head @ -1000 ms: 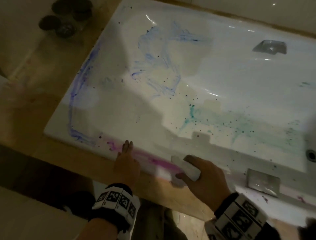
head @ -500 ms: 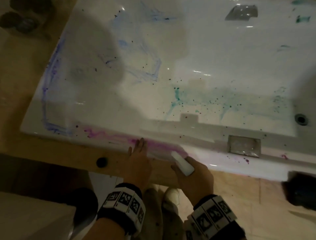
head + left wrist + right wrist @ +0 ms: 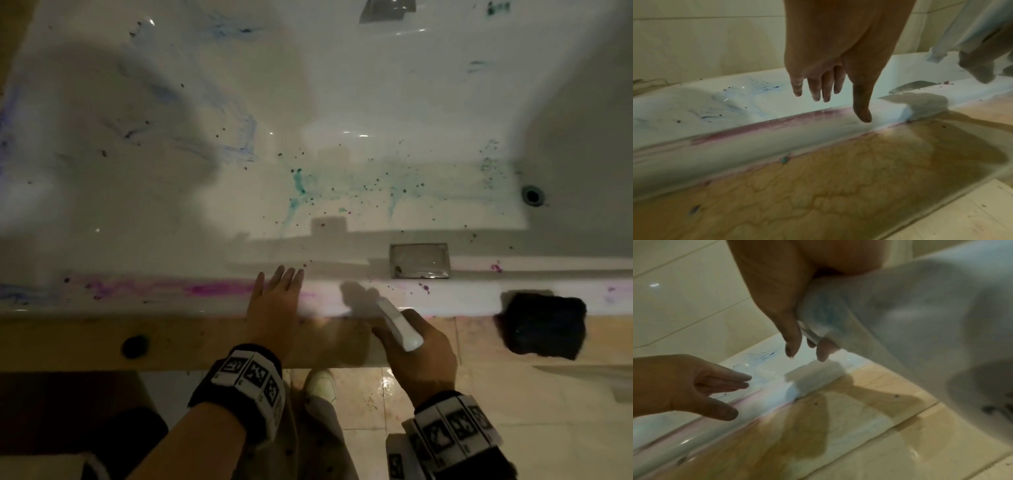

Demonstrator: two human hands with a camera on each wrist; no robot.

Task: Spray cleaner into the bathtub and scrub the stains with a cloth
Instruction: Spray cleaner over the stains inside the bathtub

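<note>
The white bathtub [image 3: 137,303] carries a magenta smear [image 3: 219,289] along its near rim, teal streaks [image 3: 298,192] and blue marks [image 3: 239,137] inside. My left hand [image 3: 279,284] lies flat over the rim by the magenta smear, fingers straight and empty; whether it touches is unclear. The left wrist view shows the left hand [image 3: 840,105] spread above the smear [image 3: 797,120]. My right hand [image 3: 411,346] grips a white spray bottle [image 3: 397,325] over the tan ledge, nozzle toward the tub. The bottle [image 3: 879,313] fills the right wrist view. A dark cloth [image 3: 544,325] lies on the rim at right.
A metal handle plate [image 3: 419,260] is set in the near tub wall, and the drain [image 3: 532,195] sits at the right end. The tan stone ledge [image 3: 171,339] runs along the tub's front. Glossy floor tiles [image 3: 513,428] and a white shoe [image 3: 320,385] are below.
Both hands have moved right along the near rim, toward the handle plate and the dark cloth. The bottle has drawn back from the rim to over the ledge.
</note>
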